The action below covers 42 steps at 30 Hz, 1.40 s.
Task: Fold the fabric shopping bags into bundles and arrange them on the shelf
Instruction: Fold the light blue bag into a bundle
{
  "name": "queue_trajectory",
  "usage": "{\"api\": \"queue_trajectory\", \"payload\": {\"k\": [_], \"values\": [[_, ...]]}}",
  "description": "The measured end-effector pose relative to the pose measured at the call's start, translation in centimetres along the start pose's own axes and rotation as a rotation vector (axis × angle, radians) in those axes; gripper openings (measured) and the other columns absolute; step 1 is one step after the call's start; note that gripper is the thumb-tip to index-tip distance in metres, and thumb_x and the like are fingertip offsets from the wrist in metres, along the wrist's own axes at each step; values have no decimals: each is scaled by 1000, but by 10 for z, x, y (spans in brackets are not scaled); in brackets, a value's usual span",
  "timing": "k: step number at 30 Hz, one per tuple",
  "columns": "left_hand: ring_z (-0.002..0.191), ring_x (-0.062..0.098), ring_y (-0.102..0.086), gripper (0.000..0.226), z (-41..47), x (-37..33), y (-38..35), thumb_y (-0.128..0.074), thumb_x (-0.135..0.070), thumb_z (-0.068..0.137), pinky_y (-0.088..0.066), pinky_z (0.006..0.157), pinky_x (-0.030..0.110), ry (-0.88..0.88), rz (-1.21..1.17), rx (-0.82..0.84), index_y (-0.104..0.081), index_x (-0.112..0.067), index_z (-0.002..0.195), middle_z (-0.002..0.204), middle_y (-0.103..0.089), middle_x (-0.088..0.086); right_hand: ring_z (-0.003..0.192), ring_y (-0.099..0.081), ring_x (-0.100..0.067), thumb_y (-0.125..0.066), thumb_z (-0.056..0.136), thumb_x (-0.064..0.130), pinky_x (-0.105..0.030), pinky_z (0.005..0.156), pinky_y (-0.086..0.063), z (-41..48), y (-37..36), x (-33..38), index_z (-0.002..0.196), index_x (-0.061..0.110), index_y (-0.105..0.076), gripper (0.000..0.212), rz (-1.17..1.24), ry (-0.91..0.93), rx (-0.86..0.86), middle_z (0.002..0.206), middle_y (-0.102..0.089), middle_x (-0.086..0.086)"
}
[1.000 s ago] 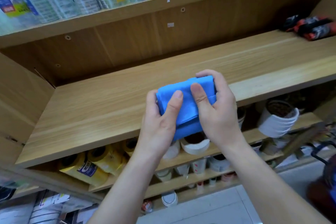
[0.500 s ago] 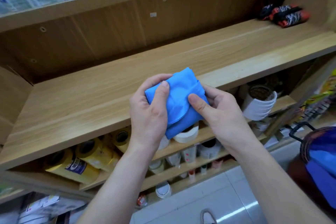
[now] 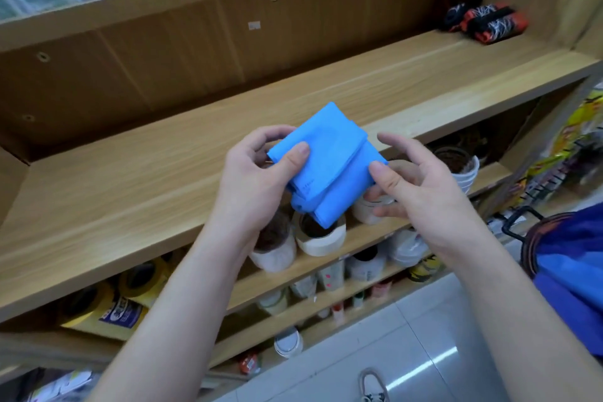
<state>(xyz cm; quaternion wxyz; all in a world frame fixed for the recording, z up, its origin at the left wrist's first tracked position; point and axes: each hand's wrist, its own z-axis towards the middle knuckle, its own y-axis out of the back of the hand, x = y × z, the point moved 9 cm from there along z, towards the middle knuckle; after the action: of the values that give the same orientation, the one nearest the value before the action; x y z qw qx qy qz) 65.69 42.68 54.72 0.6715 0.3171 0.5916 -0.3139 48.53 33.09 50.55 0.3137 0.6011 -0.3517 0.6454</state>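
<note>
Shifted off the centre, the right hand loosely pinches the right edge of the folded blue fabric bundle. The left hand grips its left side above the light wooden shelf. Red-and-black patterned bundles lie shelved far right, and more blue fabric waits. The bundle's small print is illegible.

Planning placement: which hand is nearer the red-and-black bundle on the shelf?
Right. The right hand is below-left of the red-and-black bundle; the left hand is farther left, beyond the blue bag.
</note>
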Motion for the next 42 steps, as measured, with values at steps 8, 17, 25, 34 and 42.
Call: {"api": "queue_trajectory", "payload": {"k": [8, 17, 25, 34, 42], "values": [[85, 8, -64, 26, 55, 11, -51, -48, -26, 103, -52, 75, 25, 131, 8, 194, -66, -18, 118, 106, -72, 1, 79, -69, -10, -67, 91, 10, -26, 59, -56, 49, 43, 21, 124, 19, -60, 35, 11, 9, -107, 85, -73, -2], [104, 7, -61, 55, 135, 11, -82, -72, -33, 87, -49, 97, 30, 4, 555, 176, -49, -30, 138, 121, -62, -9, 93, -68, -21, -65, 93, 10, -27, 60, -59, 166, 92, 36, 116, 18, -57, 25, -143, -23, -243, 105, -59, -12], [90, 9, -62, 40, 201, 13, -89, -81, -28, 78, -52, 96, 37, -15, 588, -14, -64, -21, 114, 96, -66, -10, 74, -58, -2, -63, 95, 26, -16, 72, -43, 236, 86, 49, 132, 21, -59, 38, -704, 18, 89, 89, -66, 6], [95, 7, -65, 32, 237, 14, -87, -78, -24, 82, -56, 90, 33, -9, 542, -173, -67, -22, 112, 102, -67, -10, 100, -69, -27, -57, 93, -3, -41, 94, -55, 297, 103, 38, 90, 20, -68, 25, -525, 8, 93, 94, -73, -7], [95, 10, -68, 26, 252, 25, -88, -78, -23, 83, -57, 89, 35, 24, 481, -207, -67, -25, 106, 100, -70, -6, 125, -54, -13, -45, 97, -5, -28, 109, -38, 299, 98, 28, 136, 16, -50, 45, -696, 51, 303, 131, -62, -2]]}}
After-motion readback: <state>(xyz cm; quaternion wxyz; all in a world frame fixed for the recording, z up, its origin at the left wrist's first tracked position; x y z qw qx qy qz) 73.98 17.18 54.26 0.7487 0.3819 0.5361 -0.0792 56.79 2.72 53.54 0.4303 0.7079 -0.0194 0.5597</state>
